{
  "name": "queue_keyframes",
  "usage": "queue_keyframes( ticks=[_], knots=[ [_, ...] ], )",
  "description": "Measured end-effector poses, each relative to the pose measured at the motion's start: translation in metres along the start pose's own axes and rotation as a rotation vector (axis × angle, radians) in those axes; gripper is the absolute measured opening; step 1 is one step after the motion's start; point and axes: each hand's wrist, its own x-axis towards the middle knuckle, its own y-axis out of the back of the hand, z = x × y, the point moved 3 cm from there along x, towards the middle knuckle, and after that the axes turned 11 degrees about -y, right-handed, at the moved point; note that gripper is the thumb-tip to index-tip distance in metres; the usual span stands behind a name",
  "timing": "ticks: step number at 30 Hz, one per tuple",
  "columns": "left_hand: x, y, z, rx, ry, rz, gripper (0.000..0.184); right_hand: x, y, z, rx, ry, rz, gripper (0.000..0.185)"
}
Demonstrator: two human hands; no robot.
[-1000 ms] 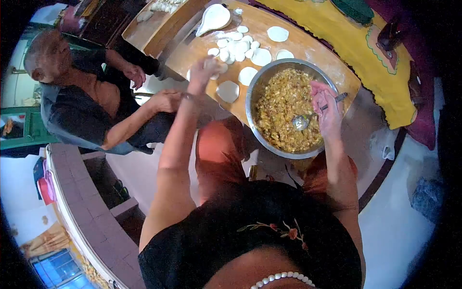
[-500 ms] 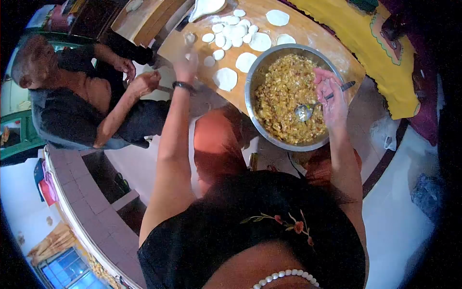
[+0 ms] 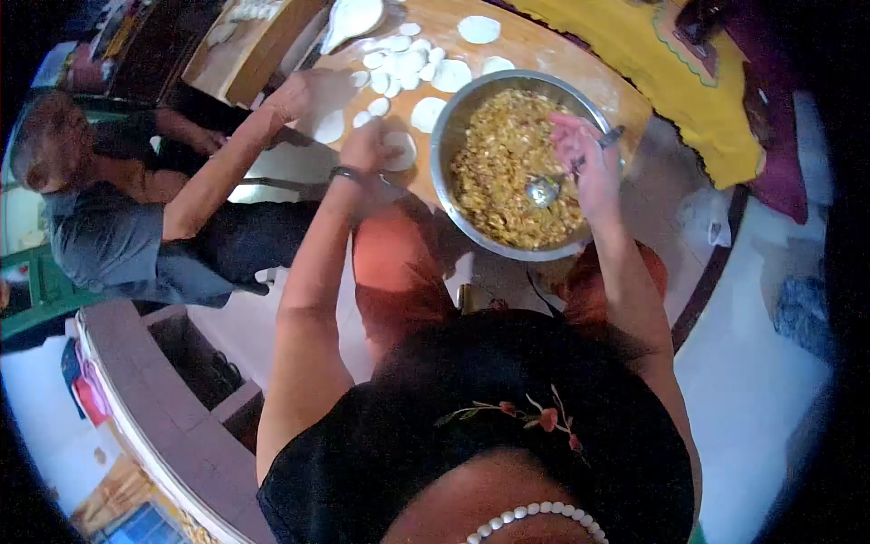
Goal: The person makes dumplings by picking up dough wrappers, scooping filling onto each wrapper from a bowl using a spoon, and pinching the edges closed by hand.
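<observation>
My left hand [image 3: 364, 145] is at the near edge of the wooden board [image 3: 544, 54], touching or just over a flat dough round [image 3: 397, 151]; its fingers are blurred and partly hidden. My right hand [image 3: 591, 161] is closed around the handle of a metal spoon [image 3: 542, 190] over the right side of a large steel bowl [image 3: 441, 181]. Chopped filling [image 3: 507, 154] fills much of the bowl, and the spoon's head rests on it. Small dough pieces [image 3: 405, 63] lie in a cluster beyond my left hand, with larger rounds about them.
At the left a seated person [image 3: 127, 208] reaches one hand [image 3: 292, 98] to the board's left edge, beside another dough round [image 3: 326, 125]. A wooden tray [image 3: 237, 59] stands behind. A yellow cloth [image 3: 662, 100] lies at the upper right, a plastic bag [image 3: 705, 218] below it.
My left hand has come back from the board's far left toward its near edge. The other person's hand has moved up onto the board. My right hand still holds the spoon over the bowl.
</observation>
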Motion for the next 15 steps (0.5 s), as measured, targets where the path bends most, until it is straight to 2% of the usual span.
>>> queue_keyframes(
  ticks=[2,4,5,6,7,10,11,12,13,15],
  knots=[
    [0.005,0.0,-0.007,0.103,-0.008,-0.056,0.041,-0.006,0.004,0.002,-0.239,0.073,0.077,0.038],
    [0.01,-0.007,-0.03,0.022,-0.018,-0.09,0.033,-0.027,0.009,-0.009,-0.444,0.037,0.126,0.037],
    [0.01,-0.006,-0.027,0.112,-0.212,-0.004,0.03,-0.036,0.014,-0.009,-0.521,0.009,0.126,0.037],
    [0.011,0.0,-0.014,0.184,-0.189,-0.046,0.029,-0.042,0.018,-0.009,-0.596,-0.01,0.127,0.036],
    [0.009,0.003,-0.002,0.201,-0.232,-0.013,0.028,-0.05,0.021,-0.004,-0.592,-0.134,0.095,0.033],
    [-0.005,0.026,0.073,0.394,-0.169,-0.09,0.027,-0.072,0.02,-0.008,-0.564,-0.016,0.043,0.027],
    [-0.011,0.028,0.076,0.412,-0.336,-0.063,0.024,-0.074,0.021,-0.009,-0.564,0.058,0.052,0.022],
    [-0.018,0.029,0.079,0.44,-0.503,-0.031,0.021,-0.075,0.02,-0.01,-0.494,0.035,0.022,0.022],
    [-0.02,0.031,0.082,0.401,-0.569,-0.03,0.019,-0.074,0.017,-0.012,-0.424,0.014,-0.009,0.023],
    [-0.019,0.022,0.044,0.062,-0.34,0.04,0.015,-0.067,0.003,-0.017,-0.291,-0.028,-0.025,0.021]
  ],
)
